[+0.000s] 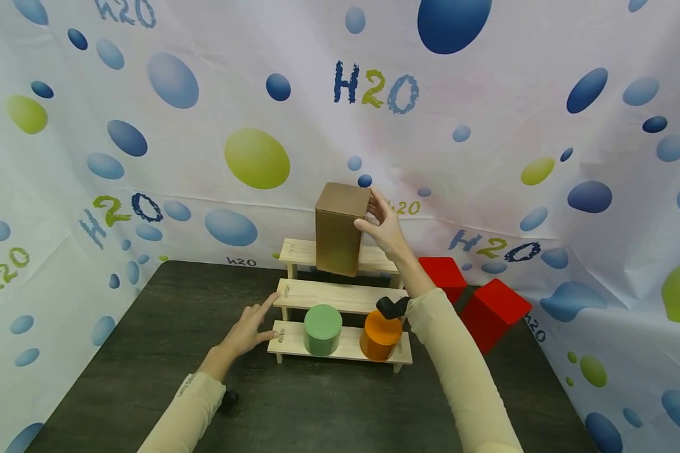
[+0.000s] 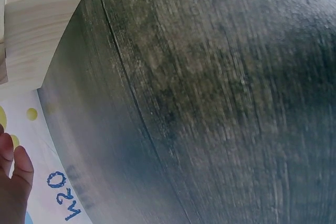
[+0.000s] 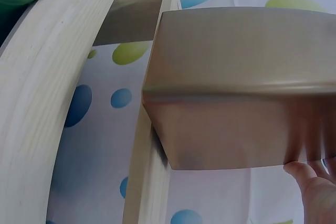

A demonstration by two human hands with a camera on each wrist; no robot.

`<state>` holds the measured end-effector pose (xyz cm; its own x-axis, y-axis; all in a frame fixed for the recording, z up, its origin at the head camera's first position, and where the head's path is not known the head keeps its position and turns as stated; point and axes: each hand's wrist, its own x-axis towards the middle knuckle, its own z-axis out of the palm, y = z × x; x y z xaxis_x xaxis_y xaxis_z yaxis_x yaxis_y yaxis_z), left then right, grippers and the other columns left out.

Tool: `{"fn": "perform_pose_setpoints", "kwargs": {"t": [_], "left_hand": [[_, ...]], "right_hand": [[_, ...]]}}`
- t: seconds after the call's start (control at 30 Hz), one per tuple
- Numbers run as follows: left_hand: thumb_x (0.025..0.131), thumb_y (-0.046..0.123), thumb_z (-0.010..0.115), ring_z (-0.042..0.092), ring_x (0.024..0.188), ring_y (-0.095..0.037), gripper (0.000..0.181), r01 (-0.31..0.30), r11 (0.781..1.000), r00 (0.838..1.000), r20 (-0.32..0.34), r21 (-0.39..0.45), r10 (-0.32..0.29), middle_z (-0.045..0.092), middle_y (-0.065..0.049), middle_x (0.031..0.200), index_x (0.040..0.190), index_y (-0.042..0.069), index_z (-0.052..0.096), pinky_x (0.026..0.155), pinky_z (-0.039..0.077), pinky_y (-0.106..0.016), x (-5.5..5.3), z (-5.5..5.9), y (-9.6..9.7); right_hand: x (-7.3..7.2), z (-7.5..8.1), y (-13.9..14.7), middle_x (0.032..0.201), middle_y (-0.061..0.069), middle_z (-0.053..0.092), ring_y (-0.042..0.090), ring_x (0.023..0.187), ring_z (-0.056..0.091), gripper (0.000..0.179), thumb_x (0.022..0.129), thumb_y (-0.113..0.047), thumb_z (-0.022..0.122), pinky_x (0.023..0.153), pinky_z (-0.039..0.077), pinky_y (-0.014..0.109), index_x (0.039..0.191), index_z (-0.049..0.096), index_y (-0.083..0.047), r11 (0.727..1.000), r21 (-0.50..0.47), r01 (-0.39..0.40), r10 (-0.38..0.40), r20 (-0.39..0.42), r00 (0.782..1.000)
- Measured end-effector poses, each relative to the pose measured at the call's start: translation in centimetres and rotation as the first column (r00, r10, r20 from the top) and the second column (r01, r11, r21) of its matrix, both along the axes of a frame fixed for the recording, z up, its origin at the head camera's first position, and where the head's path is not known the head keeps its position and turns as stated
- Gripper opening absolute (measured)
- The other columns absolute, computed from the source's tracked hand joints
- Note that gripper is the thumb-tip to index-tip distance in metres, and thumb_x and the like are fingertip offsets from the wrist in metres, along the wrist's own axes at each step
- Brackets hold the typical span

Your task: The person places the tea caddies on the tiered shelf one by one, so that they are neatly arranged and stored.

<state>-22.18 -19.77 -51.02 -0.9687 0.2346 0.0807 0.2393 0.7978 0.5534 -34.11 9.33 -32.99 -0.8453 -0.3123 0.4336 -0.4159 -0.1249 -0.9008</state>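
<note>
My right hand grips a tall bronze-coloured box near its upper right edge, thumb in front and fingers behind. The box's base overlaps the top step of a pale wooden three-step stand; in the right wrist view the same box lies across that step's edge. On the left, my left hand has its index finger at the middle step's end and its thumb at the bottom step's end, fingers extended. A green round tin and an orange round tin stand on the bottom step.
Two red boxes, one farther back and one nearer, stand right of the stand, partly behind my right arm. The dark wood-grain table meets a white dotted sheet at the back and sides.
</note>
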Motion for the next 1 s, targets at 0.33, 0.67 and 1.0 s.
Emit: {"fn": "perform_pose_setpoints", "kwargs": {"t": [0.33, 0.67, 1.0], "left_hand": [[0.076, 0.022, 0.073, 0.029, 0.073, -0.018, 0.087, 0.000, 1.000, 1.000, 0.005, 0.015, 0.000, 0.041, -0.011, 0.080, 0.145, 0.023, 0.020, 0.051, 0.029, -0.028, 0.2, 0.0, 0.1], [0.076, 0.022, 0.074, 0.028, 0.073, -0.018, 0.087, 0.002, 1.000, 1.000, -0.019, 0.023, -0.002, 0.040, -0.009, 0.079, 0.145, 0.022, 0.020, 0.052, 0.029, -0.028, 0.0, 0.1, -0.2], [0.076, 0.021, 0.074, 0.028, 0.072, -0.018, 0.088, 0.009, 1.000, 1.000, -0.029, 0.026, -0.008, 0.039, -0.008, 0.078, 0.145, 0.022, 0.020, 0.052, 0.029, -0.028, 0.0, 0.0, 0.0]], "right_hand": [[-0.3, -0.3, -1.8, 0.140, 0.022, 0.029, 0.031, 0.125, 0.034, 0.082, 0.080, -0.006, 0.066, 0.103, 0.028, 0.044, 0.145, 0.016, 0.000, 1.000, 0.011, -0.021, 0.021, 0.003, 1.000], [-0.9, -0.8, -3.4, 0.141, 0.024, 0.028, 0.033, 0.129, 0.031, 0.091, 0.076, -0.020, 0.073, 0.102, 0.030, 0.043, 0.145, 0.017, -0.001, 0.997, -0.049, -0.057, 0.057, -0.004, 0.998], [-1.6, -0.9, -4.8, 0.144, 0.018, 0.026, 0.030, 0.132, 0.028, 0.091, 0.077, -0.025, 0.073, 0.106, 0.026, 0.035, 0.146, 0.017, -0.005, 0.996, -0.042, -0.080, 0.081, 0.026, 0.996]]}}
